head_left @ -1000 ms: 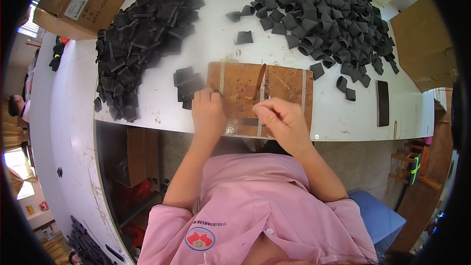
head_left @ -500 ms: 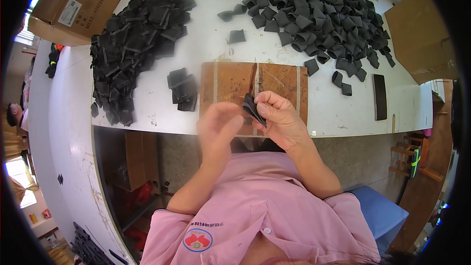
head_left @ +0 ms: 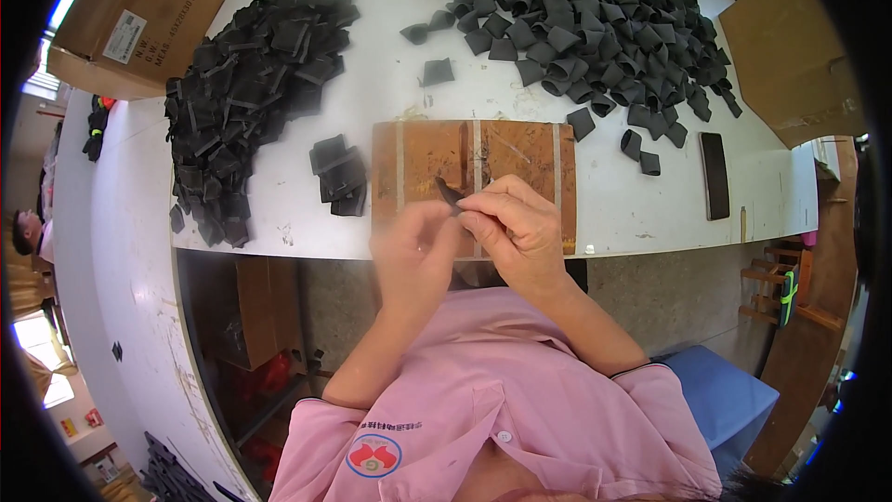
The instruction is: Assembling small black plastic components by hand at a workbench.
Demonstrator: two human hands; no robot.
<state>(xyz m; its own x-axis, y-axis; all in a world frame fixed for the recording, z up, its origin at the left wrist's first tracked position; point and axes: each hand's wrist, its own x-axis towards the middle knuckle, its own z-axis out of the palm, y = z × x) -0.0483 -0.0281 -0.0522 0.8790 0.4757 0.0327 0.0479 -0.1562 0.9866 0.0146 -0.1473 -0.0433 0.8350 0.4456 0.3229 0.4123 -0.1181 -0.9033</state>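
My left hand (head_left: pixel 415 248) and my right hand (head_left: pixel 517 228) meet just above the near edge of a brown wooden board (head_left: pixel 506 149) on the white table (head_left: pixel 390 46). Between their fingertips they pinch one small black piece (head_left: pixel 449 192), which sticks up toward the board. A small stack of flat black pieces (head_left: pixel 339 177) lies left of the board. A large heap of flattened black pieces (head_left: pixel 246 93) sits further left, and a heap of curled black pieces (head_left: pixel 585 14) spreads across the far right.
A dark flat rectangular object (head_left: pixel 714 175) lies on the table right of the board. Cardboard boxes stand at the far left (head_left: pixel 130 19) and far right (head_left: pixel 790 46). A blue seat (head_left: pixel 725 400) is beside me. Another person (head_left: pixel 28 232) is at the left rim.
Both hands rested on the board a second ago. They have since lifted off it and come together toward me, holding a black piece between the fingers.
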